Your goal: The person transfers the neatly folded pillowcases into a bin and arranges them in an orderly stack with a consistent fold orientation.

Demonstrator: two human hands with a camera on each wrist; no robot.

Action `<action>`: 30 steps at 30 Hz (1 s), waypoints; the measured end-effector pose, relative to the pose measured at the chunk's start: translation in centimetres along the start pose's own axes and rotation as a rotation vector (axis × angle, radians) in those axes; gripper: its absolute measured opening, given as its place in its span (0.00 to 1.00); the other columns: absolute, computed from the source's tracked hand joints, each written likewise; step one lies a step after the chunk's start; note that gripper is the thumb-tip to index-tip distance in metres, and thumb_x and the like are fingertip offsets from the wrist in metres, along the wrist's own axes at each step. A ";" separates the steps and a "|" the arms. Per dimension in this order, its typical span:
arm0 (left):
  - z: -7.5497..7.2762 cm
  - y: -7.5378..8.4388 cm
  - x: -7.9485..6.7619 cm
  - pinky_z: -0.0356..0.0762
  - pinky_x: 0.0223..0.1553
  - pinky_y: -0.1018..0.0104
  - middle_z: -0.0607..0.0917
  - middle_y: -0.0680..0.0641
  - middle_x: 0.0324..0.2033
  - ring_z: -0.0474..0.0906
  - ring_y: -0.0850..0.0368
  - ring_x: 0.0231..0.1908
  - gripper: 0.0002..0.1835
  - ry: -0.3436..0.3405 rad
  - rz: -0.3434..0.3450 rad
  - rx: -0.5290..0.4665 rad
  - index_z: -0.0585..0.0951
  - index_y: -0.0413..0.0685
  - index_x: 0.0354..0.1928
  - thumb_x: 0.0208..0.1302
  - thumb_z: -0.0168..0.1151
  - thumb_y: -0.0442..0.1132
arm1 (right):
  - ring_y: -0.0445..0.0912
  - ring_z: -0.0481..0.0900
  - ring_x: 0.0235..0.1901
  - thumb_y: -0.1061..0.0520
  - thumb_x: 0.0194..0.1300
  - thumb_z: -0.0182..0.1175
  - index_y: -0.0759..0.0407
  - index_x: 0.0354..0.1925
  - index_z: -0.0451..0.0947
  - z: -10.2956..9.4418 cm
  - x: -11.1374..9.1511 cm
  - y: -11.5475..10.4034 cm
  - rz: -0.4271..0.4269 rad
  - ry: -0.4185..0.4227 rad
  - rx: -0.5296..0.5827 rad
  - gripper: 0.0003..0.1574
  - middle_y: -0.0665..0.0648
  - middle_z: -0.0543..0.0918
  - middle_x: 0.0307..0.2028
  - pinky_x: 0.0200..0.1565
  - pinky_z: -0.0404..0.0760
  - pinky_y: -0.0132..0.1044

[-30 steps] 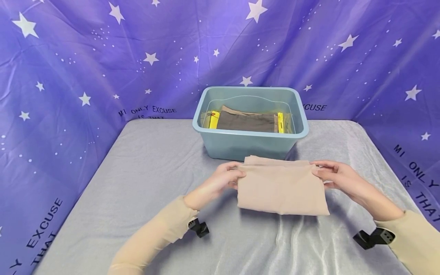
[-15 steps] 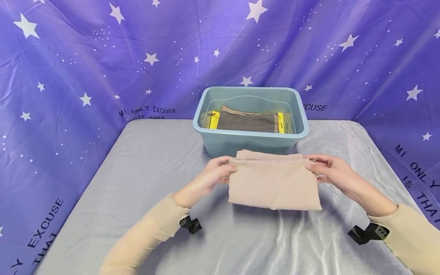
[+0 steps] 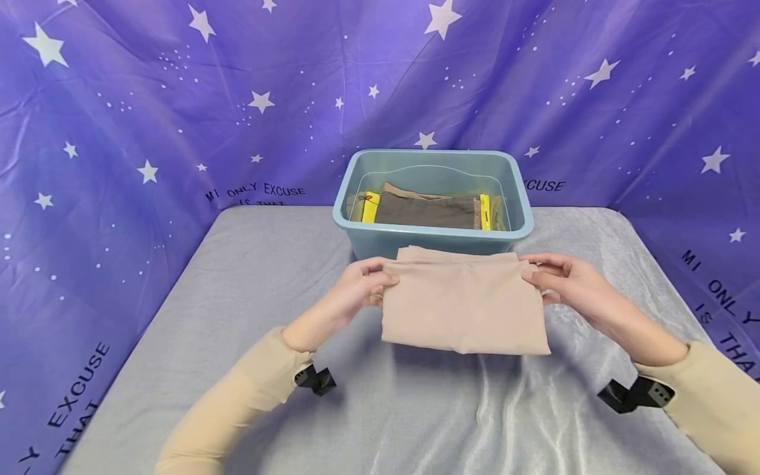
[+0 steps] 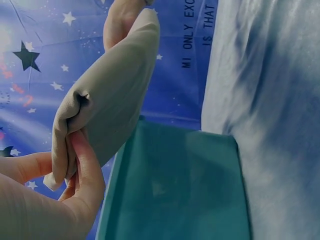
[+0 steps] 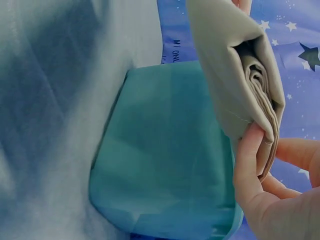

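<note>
A folded beige cloth garment (image 3: 463,303) hangs between my two hands, in front of the bin in the head view. My left hand (image 3: 362,287) pinches its left upper edge, thumb on the near face. At the right upper edge my right hand (image 3: 564,280) pinches it the same way. Both wrist views show the garment's folded layers (image 5: 257,75) end-on between thumb and fingers. Behind it stands a blue-green plastic bin (image 3: 433,230). Inside lie a folded dark grey-brown cloth (image 3: 424,211) and yellow pieces (image 3: 369,208) at its sides.
The bin stands toward the back of a table covered with a grey velvety cloth (image 3: 261,277). A purple curtain with white stars (image 3: 261,132) hangs behind and at both sides. Wrinkles (image 3: 481,422) run through the table cover at the front.
Both hands have moved left and forward toward the bin, carrying the beige garment. It now overlaps more of the bin's front wall in the head view. The bin and its contents have not moved.
</note>
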State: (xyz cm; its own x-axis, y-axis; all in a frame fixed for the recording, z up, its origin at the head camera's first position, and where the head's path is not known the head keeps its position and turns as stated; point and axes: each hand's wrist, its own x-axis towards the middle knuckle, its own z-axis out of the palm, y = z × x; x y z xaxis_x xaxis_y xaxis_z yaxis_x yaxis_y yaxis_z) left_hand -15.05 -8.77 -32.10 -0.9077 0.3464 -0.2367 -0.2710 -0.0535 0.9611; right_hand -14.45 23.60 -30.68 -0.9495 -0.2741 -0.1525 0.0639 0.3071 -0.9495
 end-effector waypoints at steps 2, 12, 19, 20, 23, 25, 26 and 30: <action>-0.1 0.4 -0.1 0.74 0.24 0.69 0.79 0.52 0.25 0.75 0.63 0.21 0.18 0.006 0.001 -0.009 0.71 0.34 0.50 0.55 0.53 0.29 | 0.35 0.78 0.33 0.56 0.62 0.54 0.48 0.45 0.69 0.1 0.0 -0.5 -0.006 0.006 -0.008 0.12 0.41 0.81 0.33 0.34 0.79 0.34; -0.6 2.3 -0.1 0.75 0.26 0.69 0.80 0.52 0.24 0.74 0.64 0.20 0.17 0.021 0.001 0.019 0.72 0.35 0.49 0.55 0.53 0.30 | 0.35 0.77 0.32 0.54 0.61 0.55 0.50 0.46 0.68 0.0 0.5 -2.7 0.001 0.031 -0.061 0.14 0.41 0.80 0.31 0.33 0.79 0.33; -0.8 3.8 0.0 0.75 0.27 0.69 0.79 0.51 0.29 0.76 0.63 0.23 0.17 0.055 0.000 0.027 0.72 0.35 0.49 0.56 0.53 0.30 | 0.35 0.77 0.32 0.54 0.61 0.55 0.53 0.47 0.68 -0.2 1.1 -4.0 0.002 0.037 -0.049 0.16 0.40 0.80 0.31 0.33 0.79 0.32; -0.9 4.0 0.0 0.75 0.27 0.69 0.79 0.51 0.29 0.76 0.63 0.24 0.17 0.059 -0.002 0.030 0.72 0.35 0.49 0.56 0.53 0.31 | 0.34 0.77 0.32 0.53 0.61 0.55 0.52 0.47 0.68 -0.3 1.2 -4.2 0.007 0.036 -0.046 0.16 0.40 0.80 0.31 0.33 0.78 0.32; -1.0 4.5 0.2 0.75 0.28 0.69 0.79 0.51 0.30 0.76 0.63 0.24 0.16 0.071 -0.014 0.032 0.72 0.36 0.49 0.56 0.53 0.31 | 0.34 0.77 0.32 0.53 0.61 0.56 0.49 0.46 0.70 -0.5 1.6 -4.6 0.013 0.031 -0.031 0.14 0.41 0.80 0.31 0.33 0.78 0.32; -1.0 4.9 0.3 0.75 0.28 0.69 0.79 0.51 0.30 0.76 0.63 0.24 0.16 0.073 -0.020 0.030 0.72 0.36 0.48 0.56 0.53 0.31 | 0.35 0.77 0.32 0.54 0.61 0.56 0.48 0.44 0.71 -0.6 1.9 -4.8 0.005 0.024 -0.011 0.12 0.41 0.80 0.31 0.33 0.78 0.32; -1.1 5.0 0.4 0.74 0.27 0.69 0.79 0.51 0.30 0.77 0.62 0.24 0.15 0.071 -0.021 0.028 0.72 0.36 0.47 0.56 0.53 0.31 | 0.35 0.77 0.32 0.54 0.61 0.56 0.48 0.44 0.71 -0.6 2.1 -4.9 -0.001 0.022 -0.003 0.11 0.42 0.80 0.31 0.34 0.79 0.32; -1.2 5.7 0.9 0.74 0.27 0.68 0.78 0.50 0.30 0.77 0.61 0.24 0.09 0.057 -0.021 0.018 0.73 0.39 0.41 0.57 0.52 0.31 | 0.37 0.78 0.31 0.55 0.60 0.56 0.50 0.43 0.71 -0.8 2.7 -5.3 -0.004 0.015 0.029 0.11 0.44 0.80 0.30 0.34 0.79 0.33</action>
State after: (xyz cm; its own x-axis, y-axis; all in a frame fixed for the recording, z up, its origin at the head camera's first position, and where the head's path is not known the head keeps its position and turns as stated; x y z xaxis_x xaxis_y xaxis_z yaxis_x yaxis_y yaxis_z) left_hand -17.81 -9.91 -26.96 -0.9188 0.2937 -0.2638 -0.2846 -0.0297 0.9582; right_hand -17.58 21.95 -25.85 -0.9544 -0.2612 -0.1449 0.0689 0.2795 -0.9577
